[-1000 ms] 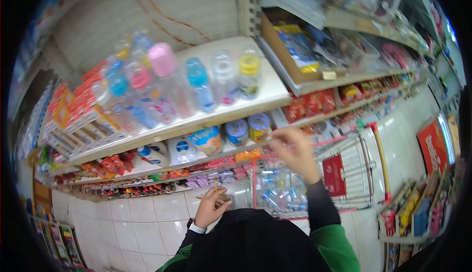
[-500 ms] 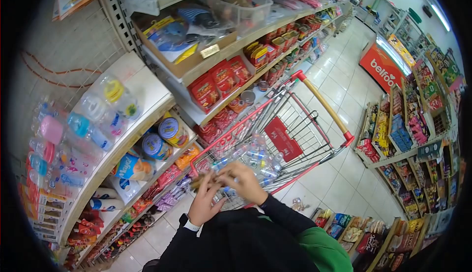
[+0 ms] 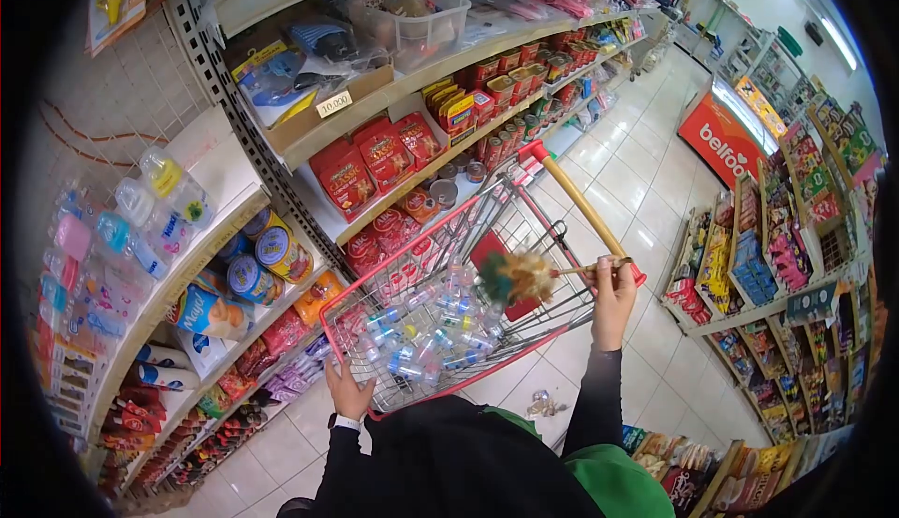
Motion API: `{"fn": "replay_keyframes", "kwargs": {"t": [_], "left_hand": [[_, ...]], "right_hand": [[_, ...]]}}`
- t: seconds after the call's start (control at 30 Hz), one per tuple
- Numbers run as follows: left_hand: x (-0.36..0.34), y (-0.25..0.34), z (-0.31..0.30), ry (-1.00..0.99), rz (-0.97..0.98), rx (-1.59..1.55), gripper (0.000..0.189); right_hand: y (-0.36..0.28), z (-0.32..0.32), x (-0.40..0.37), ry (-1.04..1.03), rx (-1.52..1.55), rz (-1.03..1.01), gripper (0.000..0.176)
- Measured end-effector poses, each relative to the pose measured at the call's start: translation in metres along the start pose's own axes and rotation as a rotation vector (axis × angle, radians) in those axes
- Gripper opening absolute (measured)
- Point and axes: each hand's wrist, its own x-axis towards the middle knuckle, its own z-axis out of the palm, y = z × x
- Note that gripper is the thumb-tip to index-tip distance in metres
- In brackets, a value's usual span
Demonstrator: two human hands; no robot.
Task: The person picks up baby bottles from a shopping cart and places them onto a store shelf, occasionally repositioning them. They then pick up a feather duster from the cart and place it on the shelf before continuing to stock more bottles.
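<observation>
My right hand is closed round the thin handle of a feather duster, whose green and tan head hangs over the shopping cart. At the cart's near left corner, my left hand touches the red rim with its fingers apart. The shopping cart has a red rim, wire sides and a yellow push bar. Many small clear plastic bottles lie in its basket.
Baby bottles stand on the left shelf, with tins below. Red packets and cans fill the shelf ahead. A red freezer stands at the right rear, near snack racks. A small clear bundle lies on the floor.
My hands have moved apart. The right one has gone right with the duster, now in plain view; the left has dropped to the cart's rim. The view has shifted, with the shelves further left.
</observation>
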Motion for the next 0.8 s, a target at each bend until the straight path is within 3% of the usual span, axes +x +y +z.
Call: {"fn": "replay_keyframes", "kwargs": {"t": [0.03, 0.07, 0.13, 0.2, 0.27, 0.33, 0.4, 0.47, 0.57, 0.8], "left_hand": [[-0.006, -0.028, 0.024, -0.049, -0.046, 0.040, 0.081], [-0.015, -0.037, 0.040, -0.039, -0.050, 0.038, 0.081], [-0.028, -0.036, 0.050, -0.225, -0.107, -0.007, 0.086], [-0.034, -0.035, 0.051, -0.161, -0.118, -0.046, 0.087], [-0.036, -0.035, 0.047, -0.185, -0.087, 0.011, 0.086], [-0.037, -0.032, 0.046, -0.184, -0.112, 0.003, 0.086], [-0.036, -0.033, 0.048, -0.177, -0.127, -0.009, 0.086], [-0.037, -0.036, 0.051, -0.168, -0.109, 0.006, 0.084], [-0.036, -0.034, 0.046, -0.175, -0.069, -0.015, 0.082], [-0.033, -0.029, 0.039, -0.201, -0.045, 0.009, 0.079]], "right_hand": [[0.010, -0.004, 0.003, -0.022, 0.032, -0.009, 0.011], [0.007, -0.004, 0.007, -0.029, 0.037, -0.014, 0.011], [-0.001, -0.001, 0.010, -0.007, 0.033, 0.090, 0.012], [0.001, 0.003, 0.022, 0.022, 0.182, 0.055, 0.013], [-0.006, 0.010, 0.033, 0.182, 0.548, 0.045, 0.015], [-0.003, 0.008, 0.039, 0.159, 0.547, 0.046, 0.015], [0.009, 0.004, 0.049, -0.090, 0.443, 0.173, 0.020], [0.015, 0.014, 0.053, -0.103, 0.447, 0.160, 0.025], [0.055, 0.015, 0.075, -0.167, -0.003, -0.054, 0.027], [0.104, 0.032, 0.109, -0.182, -0.453, -0.243, 0.016]]}}
